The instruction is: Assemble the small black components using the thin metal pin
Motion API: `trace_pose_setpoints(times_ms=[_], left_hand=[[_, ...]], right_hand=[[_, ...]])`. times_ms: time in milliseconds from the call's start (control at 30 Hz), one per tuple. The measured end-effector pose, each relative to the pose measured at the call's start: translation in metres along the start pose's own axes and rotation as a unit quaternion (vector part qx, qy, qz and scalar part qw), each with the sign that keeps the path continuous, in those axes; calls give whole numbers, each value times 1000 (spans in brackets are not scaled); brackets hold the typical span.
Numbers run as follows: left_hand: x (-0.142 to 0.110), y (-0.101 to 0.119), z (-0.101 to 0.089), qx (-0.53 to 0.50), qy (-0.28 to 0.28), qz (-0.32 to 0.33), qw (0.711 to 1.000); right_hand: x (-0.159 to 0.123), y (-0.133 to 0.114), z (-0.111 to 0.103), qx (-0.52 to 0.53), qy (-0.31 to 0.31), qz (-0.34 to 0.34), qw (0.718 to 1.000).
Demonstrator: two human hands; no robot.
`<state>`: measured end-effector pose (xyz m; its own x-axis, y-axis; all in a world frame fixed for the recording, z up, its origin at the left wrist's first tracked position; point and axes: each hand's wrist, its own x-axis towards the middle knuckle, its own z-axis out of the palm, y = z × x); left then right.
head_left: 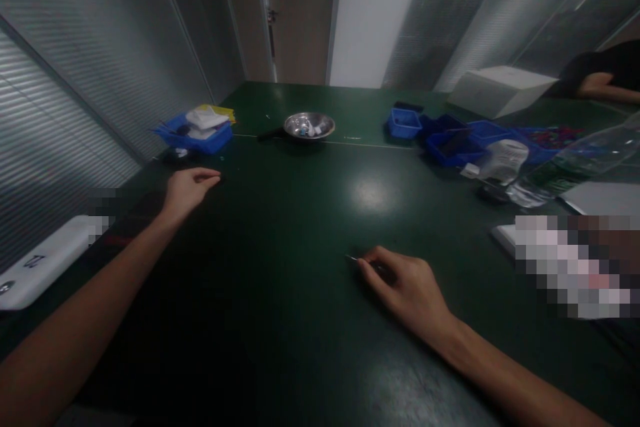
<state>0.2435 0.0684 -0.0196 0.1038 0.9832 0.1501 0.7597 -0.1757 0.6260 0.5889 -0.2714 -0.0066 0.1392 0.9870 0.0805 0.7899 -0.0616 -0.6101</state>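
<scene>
My right hand (403, 280) rests low over the green table (280, 227), thumb and forefinger pinched on a thin metal piece (351, 257). Only its fine, pale tip shows; the rest is hidden in my fingers. Farther off on the left, my left hand (190, 188) is closed in a pinch at the tabletop. A small dark spot shows at its fingertips, too blurred to name. Just beyond that hand stands a blue basket (217, 140) holding a white crumpled item (205, 117) and something yellow.
A metal bowl (320, 123) with small bits inside stands at the back. To the right are blue baskets (405, 123), a white box (500, 90), a clear plastic bottle (565, 170) and a blurred-out item (570, 267). A person's arm (607, 87) reaches in at far right.
</scene>
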Motion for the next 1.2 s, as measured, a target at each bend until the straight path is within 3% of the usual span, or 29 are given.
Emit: trace_pose_setpoints(times_ms=[167, 433, 633, 733, 867, 1000, 1133, 1200], left_hand=[[5, -7, 6, -1, 13, 13, 1000], [-6, 2, 0, 57, 11, 149, 987], [-7, 3, -2, 84, 12, 188, 978], [-14, 15, 1, 62, -15, 215, 975], [-53, 61, 12, -11, -106, 295, 950], [-114, 110, 30, -100, -207, 402, 887], [-160, 125, 48, -152, -286, 462, 825], [-169, 123, 54, -164, -309, 463, 814]], right_hand=[[0, 0, 0, 4, 0, 1, 1000], [0, 1, 0, -2, 1, -4, 1000], [0, -1, -1, 5, -1, -6, 1000], [0, 0, 0, -5, -1, -7, 1000], [0, 1, 0, -7, 0, -13, 1000], [1, 0, 0, 2, -2, -17, 1000], [0, -1, 2, 15, -20, -64, 998], [0, -1, 4, 11, -26, -89, 996]])
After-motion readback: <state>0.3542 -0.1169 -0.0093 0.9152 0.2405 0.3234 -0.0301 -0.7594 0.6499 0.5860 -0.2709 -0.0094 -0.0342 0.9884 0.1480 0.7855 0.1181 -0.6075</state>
